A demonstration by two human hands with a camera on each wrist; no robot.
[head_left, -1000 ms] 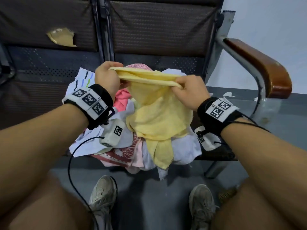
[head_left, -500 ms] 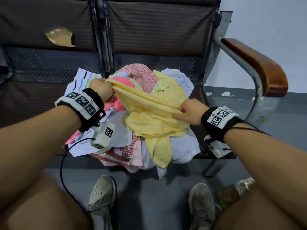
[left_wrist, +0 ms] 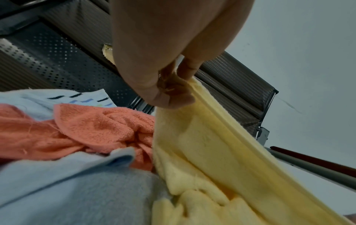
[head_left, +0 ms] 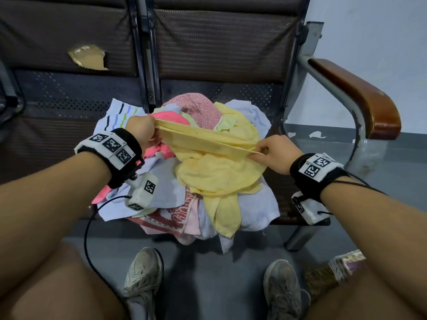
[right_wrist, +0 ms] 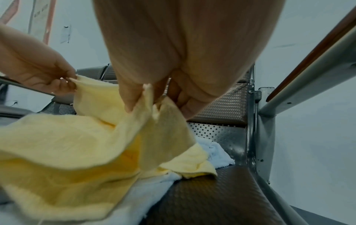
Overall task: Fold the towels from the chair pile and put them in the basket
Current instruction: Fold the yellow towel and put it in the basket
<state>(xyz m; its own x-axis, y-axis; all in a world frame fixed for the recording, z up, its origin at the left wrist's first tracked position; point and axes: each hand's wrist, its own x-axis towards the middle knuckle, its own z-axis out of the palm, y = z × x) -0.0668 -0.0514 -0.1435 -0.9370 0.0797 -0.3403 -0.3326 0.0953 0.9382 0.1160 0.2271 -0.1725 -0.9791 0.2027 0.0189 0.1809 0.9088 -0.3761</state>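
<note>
A yellow towel (head_left: 215, 167) is stretched low over the pile of towels (head_left: 166, 192) on the chair seat. My left hand (head_left: 144, 131) pinches its left corner; in the left wrist view the left hand (left_wrist: 169, 91) has thumb and fingers closed on the yellow towel (left_wrist: 212, 152). My right hand (head_left: 270, 153) pinches the right corner, and the right wrist view shows the right hand (right_wrist: 152, 97) clamping the yellow towel (right_wrist: 77, 152) edge. The rest of the towel sags onto the pile. A corner of the woven basket (head_left: 323, 278) shows on the floor at lower right.
The pile holds pink (head_left: 159, 153), white striped (head_left: 117, 112), pale blue (head_left: 166, 188) and red-patterned (head_left: 196, 107) towels. A wooden armrest (head_left: 360, 98) on a metal frame rises at right. My shoes (head_left: 143, 278) stand on the grey floor below the seat.
Both hands came down from chest height with the yellow towel and moved apart, the right hand sliding right along the edge. The towel now lies partly on the pile, its top edge stretched taut.
</note>
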